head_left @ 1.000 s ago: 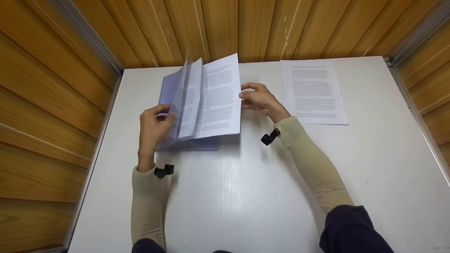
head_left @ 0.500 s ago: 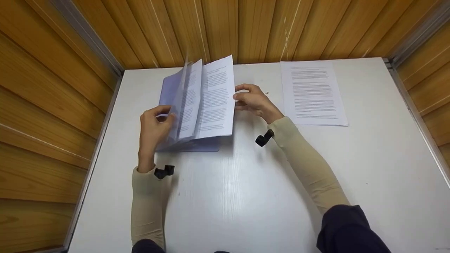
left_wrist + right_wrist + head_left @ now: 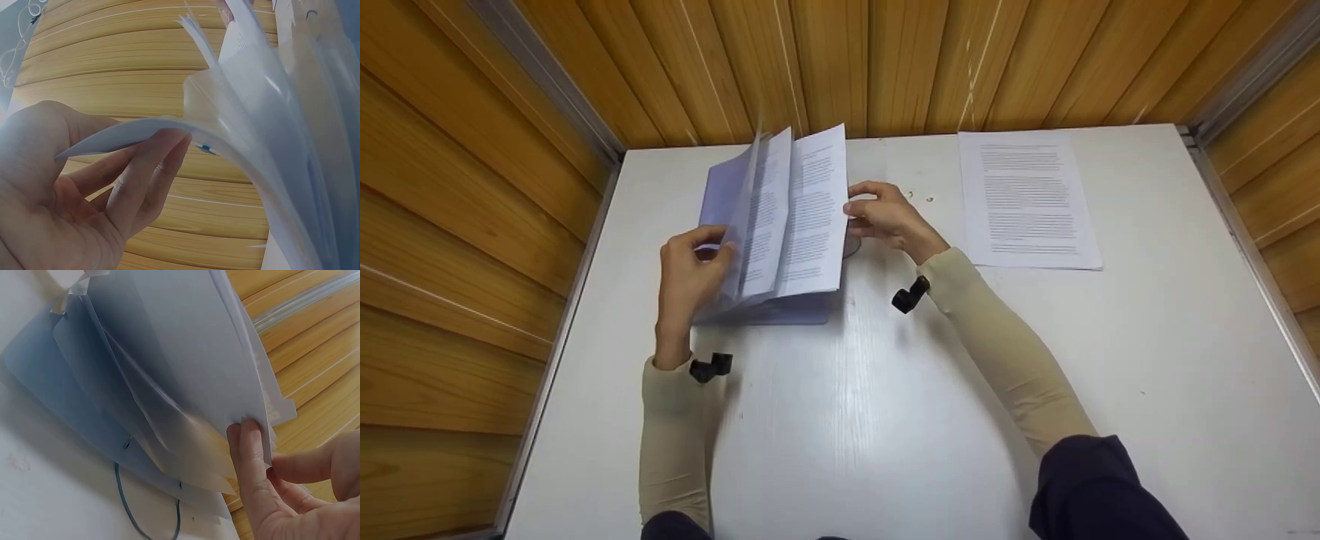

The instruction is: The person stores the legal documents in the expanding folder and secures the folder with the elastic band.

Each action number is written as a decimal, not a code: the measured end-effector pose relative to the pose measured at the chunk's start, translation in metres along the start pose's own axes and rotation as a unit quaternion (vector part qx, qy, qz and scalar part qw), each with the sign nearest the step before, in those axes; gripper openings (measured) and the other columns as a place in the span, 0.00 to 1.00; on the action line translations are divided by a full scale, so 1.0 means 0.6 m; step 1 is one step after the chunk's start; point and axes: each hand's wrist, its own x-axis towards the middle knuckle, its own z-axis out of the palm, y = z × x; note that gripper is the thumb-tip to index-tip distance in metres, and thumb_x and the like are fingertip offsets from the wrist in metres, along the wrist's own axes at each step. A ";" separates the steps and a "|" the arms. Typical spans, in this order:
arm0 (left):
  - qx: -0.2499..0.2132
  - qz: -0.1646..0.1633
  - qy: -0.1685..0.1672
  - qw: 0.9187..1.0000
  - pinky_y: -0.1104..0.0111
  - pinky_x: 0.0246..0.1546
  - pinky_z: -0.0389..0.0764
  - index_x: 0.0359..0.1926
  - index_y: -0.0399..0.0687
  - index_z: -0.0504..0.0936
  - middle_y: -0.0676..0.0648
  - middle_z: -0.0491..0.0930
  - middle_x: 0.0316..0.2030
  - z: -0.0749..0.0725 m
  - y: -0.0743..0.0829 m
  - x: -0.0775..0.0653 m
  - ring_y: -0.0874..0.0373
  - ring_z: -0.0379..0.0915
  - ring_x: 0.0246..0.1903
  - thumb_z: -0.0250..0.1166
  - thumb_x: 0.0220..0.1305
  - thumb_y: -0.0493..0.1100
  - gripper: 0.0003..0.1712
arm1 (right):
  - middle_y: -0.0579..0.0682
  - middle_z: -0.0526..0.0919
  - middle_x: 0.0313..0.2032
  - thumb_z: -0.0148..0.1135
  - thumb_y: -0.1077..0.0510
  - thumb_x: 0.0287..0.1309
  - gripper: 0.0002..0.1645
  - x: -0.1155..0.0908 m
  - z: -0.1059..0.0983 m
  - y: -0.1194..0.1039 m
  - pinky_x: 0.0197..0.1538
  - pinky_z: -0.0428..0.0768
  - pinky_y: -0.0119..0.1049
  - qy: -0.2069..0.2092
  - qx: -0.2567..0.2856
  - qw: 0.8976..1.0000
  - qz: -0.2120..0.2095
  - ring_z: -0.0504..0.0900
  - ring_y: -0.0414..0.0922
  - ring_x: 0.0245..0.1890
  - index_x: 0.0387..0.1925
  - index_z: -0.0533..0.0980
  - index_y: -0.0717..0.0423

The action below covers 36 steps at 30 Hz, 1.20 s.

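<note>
A blue folder [image 3: 801, 309] with several clear sleeves lies at the back left of the white table, its leaves fanned upward. My left hand [image 3: 690, 274] pinches the leaves at the left between thumb and fingers; in the left wrist view they bend into a curve [image 3: 140, 128]. Printed paper sheets [image 3: 814, 217] stand tilted among the sleeves. Their right edge is pinched by my right hand [image 3: 891, 217], with fingers on one face and thumb on the other in the right wrist view. Whether the sheets' left edge is inside a sleeve is hidden.
A stack of printed pages [image 3: 1027, 202] lies flat at the back right. A dark elastic cord [image 3: 121, 492] loops out from the folder's edge onto the table [image 3: 847, 420]. Wood-panelled walls [image 3: 915, 67] stand behind and at both sides.
My right hand has moved left with the printed sheets, closer to the left hand. A bit of the cord now shows beside them. The left hand stays in place.
</note>
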 end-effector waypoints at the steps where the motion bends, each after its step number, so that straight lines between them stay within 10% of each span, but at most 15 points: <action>1: 0.000 0.001 0.000 1.000 0.77 0.42 0.82 0.54 0.32 0.89 0.34 0.90 0.49 0.000 0.000 0.000 0.41 0.89 0.43 0.66 0.65 0.33 0.18 | 0.58 0.87 0.52 0.61 0.64 0.74 0.18 0.002 0.003 0.000 0.48 0.90 0.39 -0.001 0.002 1.000 0.001 0.90 0.47 0.43 0.62 0.78 0.57; 10: 0.000 0.005 -0.003 1.000 0.70 0.43 0.84 0.53 0.33 0.90 0.35 0.90 0.49 0.000 0.001 -0.001 0.42 0.89 0.44 0.66 0.66 0.34 0.17 | 0.56 0.85 0.45 0.60 0.66 0.73 0.18 0.013 0.031 0.000 0.63 0.85 0.51 -0.017 0.016 1.000 0.000 0.89 0.45 0.38 0.61 0.77 0.60; 18: -0.003 0.007 -0.002 1.000 0.78 0.41 0.81 0.52 0.33 0.90 0.35 0.90 0.49 0.002 0.002 -0.001 0.41 0.89 0.43 0.66 0.66 0.33 0.16 | 0.56 0.84 0.44 0.60 0.68 0.72 0.19 0.016 0.050 -0.001 0.43 0.90 0.36 -0.003 0.028 1.000 -0.008 0.88 0.44 0.35 0.62 0.76 0.62; 36: -0.007 0.011 0.002 1.000 0.76 0.42 0.83 0.53 0.33 0.90 0.35 0.90 0.48 -0.001 0.003 -0.001 0.41 0.89 0.42 0.66 0.65 0.33 0.17 | 0.58 0.87 0.44 0.60 0.69 0.71 0.19 0.016 0.074 -0.019 0.41 0.89 0.34 -0.006 0.003 0.999 -0.036 0.87 0.45 0.37 0.61 0.76 0.65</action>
